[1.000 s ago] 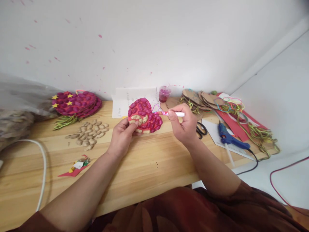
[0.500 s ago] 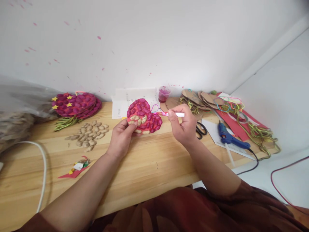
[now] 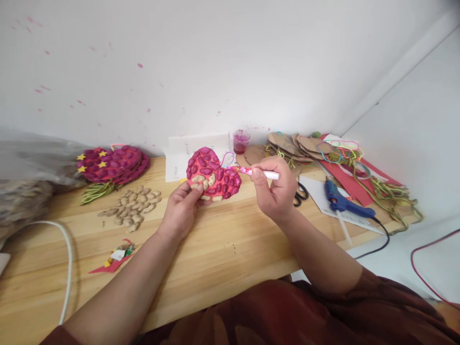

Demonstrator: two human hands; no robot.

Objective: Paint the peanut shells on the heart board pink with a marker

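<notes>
Between the thumb and fingers of my left hand (image 3: 181, 208) is a red heart-shaped plaque (image 3: 212, 173) covered in peanuts. Most of its peanuts are painted magenta; several near my thumb are bare tan. My right hand (image 3: 275, 187) pinches a white-handled paintbrush (image 3: 270, 175) with paint smeared along its front part. The brush tip meets the plaque's upper right edge, over the magenta peanuts. A thin purple loop of string (image 3: 227, 158) sticks up from the plaque's top. Just behind stands a clear plastic cup (image 3: 241, 141) of magenta paint.
Loose peanuts (image 3: 134, 206) and paper scraps (image 3: 117, 256) lie to the left, with finished magenta plaques (image 3: 118, 165) behind. To the right are cardboard discs (image 3: 287, 143), black scissors (image 3: 302, 192), a blue glue gun (image 3: 345, 203) with its cord, and green yarn (image 3: 390, 199). A white wall rises behind.
The brush and my right hand have shifted slightly down, and the brush is tilted a little more. My left hand keeps its hold on the plaque. The whole view has shifted slightly.
</notes>
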